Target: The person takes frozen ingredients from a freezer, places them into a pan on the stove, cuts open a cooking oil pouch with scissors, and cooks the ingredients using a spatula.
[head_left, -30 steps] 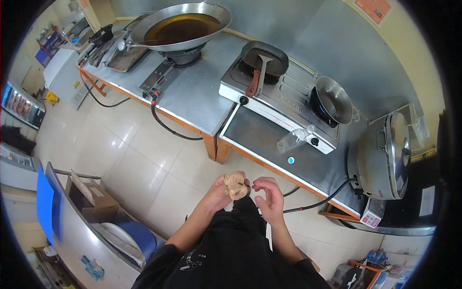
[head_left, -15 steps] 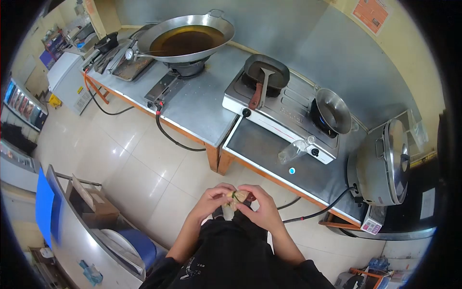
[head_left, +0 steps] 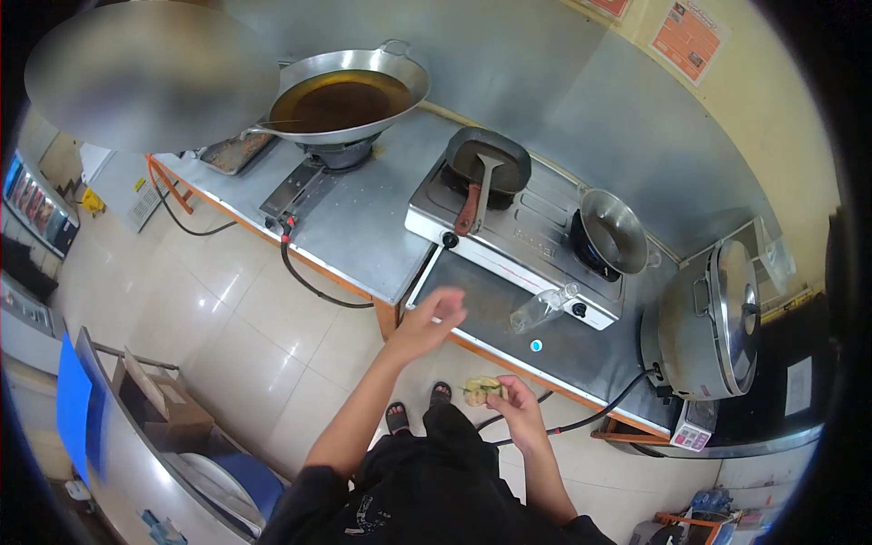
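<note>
My right hand (head_left: 522, 413) pinches a small pale-yellow food bundle (head_left: 484, 391) with a dark green strip across it, held out over the floor. Stretched forward, my left hand (head_left: 431, 324) is apart from the bundle, by the front edge of the counter. Motion blurs its fingers somewhat, but they look spread and nothing shows in them. A clear glass bottle (head_left: 538, 312) lies tilted against the front of the white gas stove (head_left: 509, 250). Near it on the dark counter top (head_left: 472, 291) sits a small blue-and-white cap (head_left: 536, 346).
A large wok (head_left: 413, 86) of dark oil stands on a burner at the back left. On the stove are a square pan (head_left: 463, 150), a spatula (head_left: 484, 186) and a small wok (head_left: 627, 222). A large lidded pot (head_left: 686, 318) stands at right. Black hoses (head_left: 313, 289) hang below.
My left hand has let go of the food bundle and moved forward towards the counter. The right hand keeps the bundle, now a little lower and further right. A blurred oval now covers the upper left.
</note>
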`<action>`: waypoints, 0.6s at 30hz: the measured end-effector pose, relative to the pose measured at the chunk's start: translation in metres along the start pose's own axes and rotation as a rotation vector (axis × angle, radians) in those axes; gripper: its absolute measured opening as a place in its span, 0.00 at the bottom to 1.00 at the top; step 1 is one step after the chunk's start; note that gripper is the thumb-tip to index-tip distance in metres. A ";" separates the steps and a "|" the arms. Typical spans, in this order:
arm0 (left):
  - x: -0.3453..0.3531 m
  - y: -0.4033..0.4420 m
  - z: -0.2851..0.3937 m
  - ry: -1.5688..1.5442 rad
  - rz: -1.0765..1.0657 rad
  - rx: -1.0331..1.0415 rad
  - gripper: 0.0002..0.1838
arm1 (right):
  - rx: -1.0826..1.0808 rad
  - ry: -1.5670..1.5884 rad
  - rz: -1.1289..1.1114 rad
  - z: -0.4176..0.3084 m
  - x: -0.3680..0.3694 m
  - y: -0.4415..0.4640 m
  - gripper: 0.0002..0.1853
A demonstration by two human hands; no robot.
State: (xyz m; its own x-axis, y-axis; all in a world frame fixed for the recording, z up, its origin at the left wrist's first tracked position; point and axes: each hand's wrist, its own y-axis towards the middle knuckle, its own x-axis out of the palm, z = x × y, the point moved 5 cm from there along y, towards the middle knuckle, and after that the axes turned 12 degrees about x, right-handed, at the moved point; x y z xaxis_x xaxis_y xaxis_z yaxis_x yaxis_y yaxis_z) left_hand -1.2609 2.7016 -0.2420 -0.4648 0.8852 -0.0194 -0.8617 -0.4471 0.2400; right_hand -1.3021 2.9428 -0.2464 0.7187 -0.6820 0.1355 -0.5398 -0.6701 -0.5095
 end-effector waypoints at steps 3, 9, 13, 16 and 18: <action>0.027 0.106 0.048 0.146 -0.052 0.167 0.26 | -0.033 -0.021 0.102 0.002 -0.023 -0.005 0.14; 0.029 0.239 -0.028 1.220 -0.093 0.027 0.44 | -0.004 0.047 0.193 -0.002 -0.040 -0.025 0.12; 0.025 0.260 -0.060 1.335 -0.209 -0.105 0.46 | 0.004 0.233 0.195 0.002 -0.052 -0.032 0.11; 0.027 0.273 -0.074 1.369 -0.186 -0.088 0.44 | 0.036 0.253 0.199 0.006 -0.064 -0.029 0.11; 0.027 0.280 -0.078 1.318 -0.145 -0.100 0.40 | 0.052 0.256 0.196 0.005 -0.066 -0.026 0.10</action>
State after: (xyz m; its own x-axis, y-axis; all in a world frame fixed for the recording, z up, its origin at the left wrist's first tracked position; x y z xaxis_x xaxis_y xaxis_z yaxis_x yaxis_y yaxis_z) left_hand -1.5305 2.5901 -0.2514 -0.1681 0.1653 -0.9718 -0.9046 -0.4177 0.0854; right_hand -1.3335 3.0066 -0.2464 0.4664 -0.8524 0.2362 -0.6290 -0.5074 -0.5890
